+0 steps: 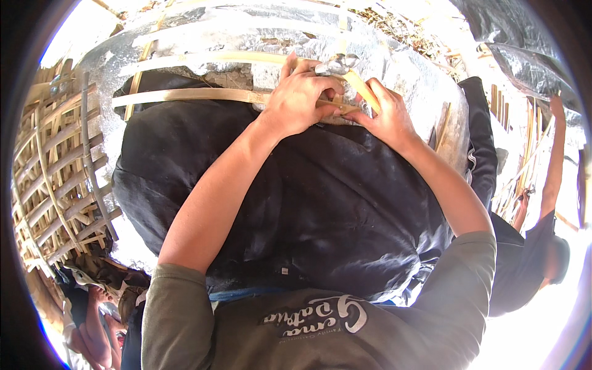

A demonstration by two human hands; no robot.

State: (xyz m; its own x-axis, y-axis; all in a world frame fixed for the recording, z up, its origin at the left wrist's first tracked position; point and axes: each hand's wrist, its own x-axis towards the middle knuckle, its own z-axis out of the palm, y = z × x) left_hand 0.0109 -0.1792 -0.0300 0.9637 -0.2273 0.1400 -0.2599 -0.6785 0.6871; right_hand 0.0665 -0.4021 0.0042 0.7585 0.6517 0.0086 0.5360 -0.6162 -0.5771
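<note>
Over my lap, both hands work at flat pale bamboo strips. My left hand is closed around a long bamboo strip that runs off to the left. Its thumb and finger pinch close to the other hand. My right hand is closed too, its thumb and fingertips on the strips where they meet. Between the hands slants a yellow handle-like piece, passing against the right fingers. A shiny metallic lump sits at its far end; I cannot tell whether the two are one tool. The fingers partly hide the crossing.
Other bamboo strips lie beyond my hands over a grey, worn surface. Black cloth covers my legs. A woven bamboo panel stands at left. One person reaches up at right; another person's limbs show at lower left.
</note>
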